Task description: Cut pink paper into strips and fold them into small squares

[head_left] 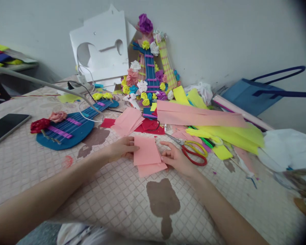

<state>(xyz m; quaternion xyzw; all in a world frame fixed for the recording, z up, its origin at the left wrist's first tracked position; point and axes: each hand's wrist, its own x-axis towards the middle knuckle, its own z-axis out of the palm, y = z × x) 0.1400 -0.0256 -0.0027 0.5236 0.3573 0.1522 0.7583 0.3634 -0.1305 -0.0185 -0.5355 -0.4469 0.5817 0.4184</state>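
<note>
Small pink paper squares [148, 154] lie stacked on the quilted pink surface [117, 200] in front of me. My left hand [121, 149] grips their left edge, thumb on top and fingers curled. My right hand [175, 158] holds the right edge, fingers bent under the sheets. Red and yellow scissors [195, 151] lie just right of my right hand. A loose pile of more pink squares [127, 120] sits a little farther back.
Long pink strips [199, 117] and yellow paper [229, 134] lie at right. A blue paper guitar [71, 127] with roses lies at left, near a dark tablet [5, 126]. Paper guitars with flowers [150, 68] and white cardboard [102, 47] lean on the wall. A blue bag [255, 93] is at far right.
</note>
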